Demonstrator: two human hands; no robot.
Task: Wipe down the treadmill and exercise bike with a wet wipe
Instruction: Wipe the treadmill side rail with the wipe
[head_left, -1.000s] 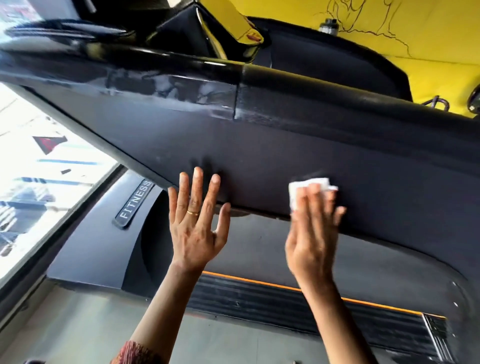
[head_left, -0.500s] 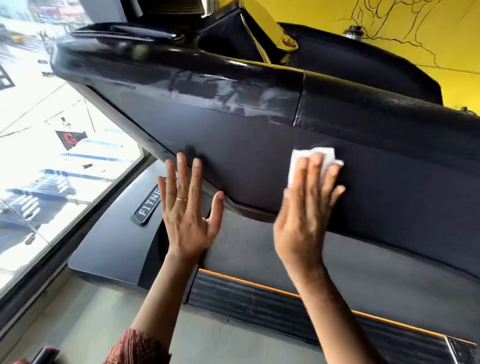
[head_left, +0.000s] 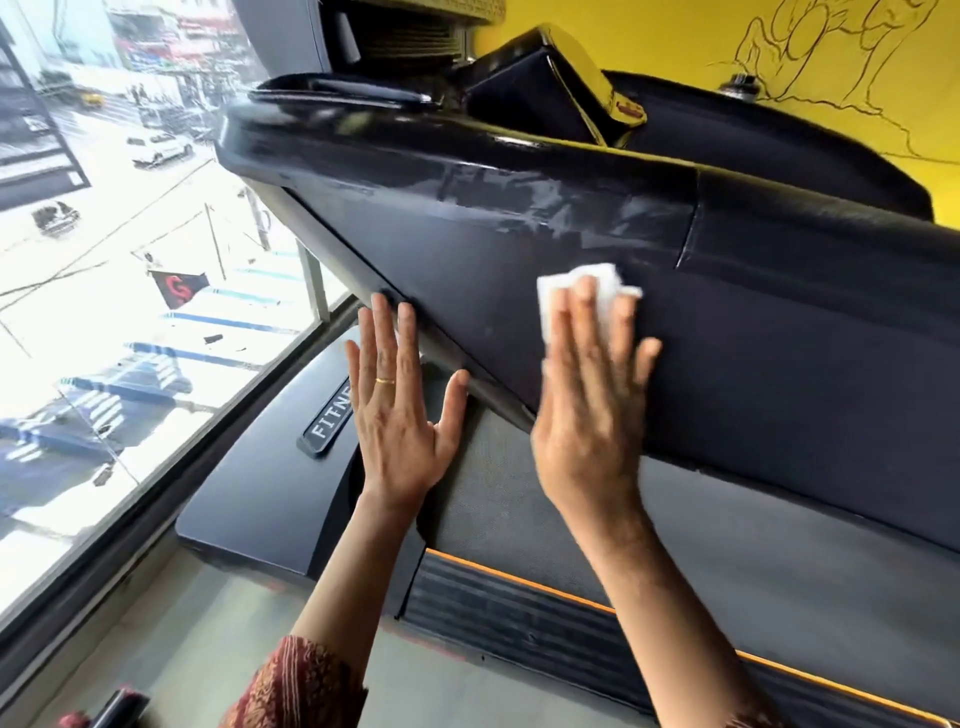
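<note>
The right hand (head_left: 587, 415) is pressing the wet wipe (head_left: 576, 291) flat against the dark side panel of the treadmill (head_left: 779, 364); its fingers are lying straight and slightly spread over the wipe, thumb out to the side, nothing curled round it. The wipe is sitting high on the panel, just under the glossy, smeared upper band; its white bunched edge is showing above and to the left of the fingertips, and the visible part is running crosswise to the fingers. The panel's long axis is slanting from the upper left, by the window (head_left: 130, 260), down towards the lower right; the fingers are pointing up across it. The left hand (head_left: 400, 421) is open and wide, fingers straight, a ring (head_left: 385, 381) on one of them; its fingertips are reaching the panel's lower edge, with the palm over the belt (head_left: 779, 561) and a badge (head_left: 327, 423) beside it. A patterned sleeve (head_left: 301, 686) is showing at the bottom; a yellow wall (head_left: 675, 41) is rising behind the machine.

Compared with a second ago, the wipe is sitting higher; back then it was close to the panel's lower edge, and now it is near the glossy band; the left hand is staying spread at that lower edge.
</note>
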